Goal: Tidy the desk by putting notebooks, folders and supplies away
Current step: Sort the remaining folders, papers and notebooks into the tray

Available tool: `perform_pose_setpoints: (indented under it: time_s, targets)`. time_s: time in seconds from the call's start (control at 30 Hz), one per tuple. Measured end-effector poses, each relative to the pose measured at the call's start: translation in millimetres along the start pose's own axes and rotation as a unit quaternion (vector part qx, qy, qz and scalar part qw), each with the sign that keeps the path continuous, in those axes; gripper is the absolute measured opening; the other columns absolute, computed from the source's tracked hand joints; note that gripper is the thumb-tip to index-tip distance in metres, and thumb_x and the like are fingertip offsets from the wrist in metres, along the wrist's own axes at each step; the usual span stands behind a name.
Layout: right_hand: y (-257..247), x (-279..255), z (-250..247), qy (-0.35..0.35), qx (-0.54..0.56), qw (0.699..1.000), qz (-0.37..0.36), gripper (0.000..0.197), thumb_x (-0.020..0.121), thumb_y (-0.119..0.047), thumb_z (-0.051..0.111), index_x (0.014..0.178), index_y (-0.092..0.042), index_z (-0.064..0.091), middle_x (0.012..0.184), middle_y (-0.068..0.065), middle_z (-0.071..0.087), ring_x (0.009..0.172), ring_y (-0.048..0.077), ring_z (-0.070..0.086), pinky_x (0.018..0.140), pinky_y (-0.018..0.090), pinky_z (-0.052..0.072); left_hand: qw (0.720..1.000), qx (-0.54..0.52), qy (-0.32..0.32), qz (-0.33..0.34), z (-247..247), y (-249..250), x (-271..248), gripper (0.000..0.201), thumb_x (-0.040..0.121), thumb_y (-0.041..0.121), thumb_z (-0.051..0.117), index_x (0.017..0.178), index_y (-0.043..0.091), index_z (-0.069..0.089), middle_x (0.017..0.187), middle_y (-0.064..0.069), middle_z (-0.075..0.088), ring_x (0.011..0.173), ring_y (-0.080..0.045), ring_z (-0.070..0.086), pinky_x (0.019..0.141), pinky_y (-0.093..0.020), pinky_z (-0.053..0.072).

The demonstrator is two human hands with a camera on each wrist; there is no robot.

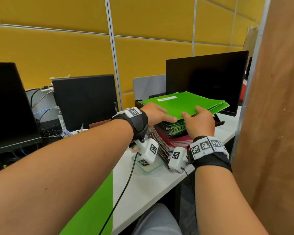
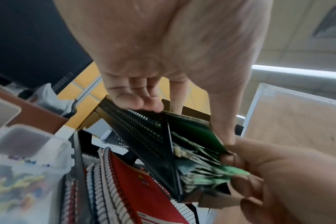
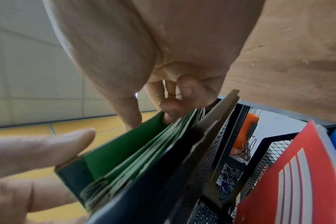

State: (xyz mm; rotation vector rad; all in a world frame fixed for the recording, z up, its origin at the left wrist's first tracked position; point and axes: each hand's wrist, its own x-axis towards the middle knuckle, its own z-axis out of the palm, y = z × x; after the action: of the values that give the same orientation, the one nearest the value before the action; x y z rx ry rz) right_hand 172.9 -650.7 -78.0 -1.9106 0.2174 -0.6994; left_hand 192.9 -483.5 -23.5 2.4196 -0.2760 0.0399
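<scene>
A stack of green folders lies at the top of a black mesh tray on the white desk. My right hand pinches the stack's near edge, thumb on top and fingers tucked in among the folders. My left hand rests against the stack's near left corner with fairly straight fingers at the tray's rim. Its thumb reaches along the near edge toward the right hand. Spiral notebooks, one red, sit under the tray.
A dark monitor stands right behind the tray, and a brown partition closes the right side. A clear plastic container sits below my left wrist. A computer tower, a second monitor and cables fill the left.
</scene>
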Motion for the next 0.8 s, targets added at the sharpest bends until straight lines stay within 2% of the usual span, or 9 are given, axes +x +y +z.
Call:
perform_pose_setpoints:
  time_s: [0.07, 0.17, 0.3, 0.4, 0.53, 0.63, 0.7, 0.73, 0.8]
  targets:
    - [-0.5, -1.6, 1.7, 0.001, 0.007, 1.0, 0.005, 0.068, 0.093, -0.041, 0.073, 0.15, -0.01, 0.051, 0.138, 0.009, 0.063, 0.132, 0.029, 0.055, 0.109, 0.039, 0.042, 0.997, 0.079, -0.004, 0.018, 1.7, -0.1, 1.0, 0.082, 0.069, 0.064, 0.083, 0.137, 0.024, 0.063, 0.141, 0.004, 0.06, 0.126, -0.019, 0.058, 0.103, -0.03, 0.046]
    - [-3.7, -4.1, 2.6, -0.005, 0.02, 1.0, -0.001, 0.058, 0.092, -0.045, 0.073, 0.138, -0.013, 0.063, 0.13, 0.008, 0.068, 0.122, 0.027, 0.061, 0.105, 0.038, 0.045, 0.985, 0.168, 0.004, 0.028, 3.5, -1.5, 4.0, 0.084, 0.067, 0.074, 0.077, 0.139, 0.033, 0.061, 0.153, 0.002, 0.05, 0.141, -0.023, 0.045, 0.115, -0.035, 0.038]
    - [-10.9, -6.6, 3.9, -0.037, 0.039, 0.998, -0.012, 0.041, 0.092, -0.044, 0.073, 0.122, -0.016, 0.074, 0.13, 0.006, 0.069, 0.121, 0.024, 0.062, 0.098, 0.032, 0.044, 0.975, 0.217, -0.042, 0.035, 11.7, -5.5, 8.0, 0.076, 0.085, 0.071, 0.062, 0.148, 0.03, 0.052, 0.155, 0.002, 0.048, 0.14, -0.021, 0.047, 0.113, -0.033, 0.039]
    - [-15.3, -7.8, 8.8, -0.051, 0.07, 0.996, -0.013, 0.034, 0.092, -0.037, 0.074, 0.117, -0.015, 0.076, 0.128, 0.005, 0.069, 0.119, 0.022, 0.061, 0.094, 0.03, 0.044, 0.974, 0.22, -0.044, 0.036, 16.1, -9.5, 13.0, 0.073, 0.089, 0.066, 0.061, 0.149, 0.028, 0.049, 0.154, 0.001, 0.049, 0.139, -0.022, 0.048, 0.114, -0.036, 0.039]
    - [-18.8, -12.2, 18.8, -0.075, 0.112, 0.991, 0.003, 0.027, 0.091, -0.032, 0.076, 0.113, -0.017, 0.077, 0.121, 0.002, 0.069, 0.111, 0.022, 0.062, 0.098, 0.042, 0.053, 0.979, 0.193, -0.04, 0.058, 10.8, -10.1, 3.6, 0.057, 0.094, 0.049, 0.064, 0.145, 0.026, 0.056, 0.149, -0.001, 0.054, 0.132, -0.022, 0.053, 0.107, -0.033, 0.044]
    - [-23.2, -16.7, 25.3, -0.09, 0.129, 0.988, 0.015, 0.018, 0.089, -0.034, 0.076, 0.103, -0.023, 0.078, 0.111, -0.002, 0.07, 0.101, 0.025, 0.065, 0.091, 0.05, 0.058, 0.987, 0.136, -0.007, 0.08, -2.2, -17.6, -17.1, 0.048, 0.094, 0.041, 0.067, 0.14, 0.029, 0.061, 0.147, 0.001, 0.056, 0.132, -0.019, 0.053, 0.102, -0.029, 0.043]
    - [-28.6, -20.8, 31.7, -0.098, 0.144, 0.985, 0.015, 0.015, 0.088, -0.034, 0.076, 0.099, -0.024, 0.079, 0.099, -0.002, 0.072, 0.086, 0.022, 0.066, 0.078, 0.043, 0.057, 0.992, 0.094, 0.021, 0.082, -15.6, -27.7, -38.3, 0.042, 0.094, 0.038, 0.068, 0.135, 0.029, 0.065, 0.142, 0.005, 0.06, 0.127, -0.014, 0.056, 0.097, -0.025, 0.042]
    - [-32.4, -24.5, 35.9, -0.106, 0.158, 0.982, 0.016, 0.013, 0.089, -0.032, 0.075, 0.098, -0.023, 0.078, 0.088, -0.002, 0.07, 0.074, 0.018, 0.065, 0.065, 0.035, 0.056, 0.994, 0.07, 0.034, 0.08, -23.5, -34.5, -51.3, 0.037, 0.094, 0.036, 0.069, 0.131, 0.027, 0.068, 0.136, 0.006, 0.064, 0.12, -0.011, 0.059, 0.094, -0.024, 0.044]
    - [-42.3, -36.0, 45.2, -0.134, 0.191, 0.972, 0.025, 0.008, 0.092, -0.025, 0.072, 0.094, -0.02, 0.078, 0.071, -0.004, 0.063, 0.051, 0.011, 0.054, 0.046, 0.024, 0.042, 0.997, 0.012, 0.05, 0.065, -39.8, -55.1, -80.8, 0.027, 0.095, 0.032, 0.069, 0.121, 0.024, 0.074, 0.12, 0.006, 0.072, 0.099, -0.003, 0.066, 0.083, -0.02, 0.051]
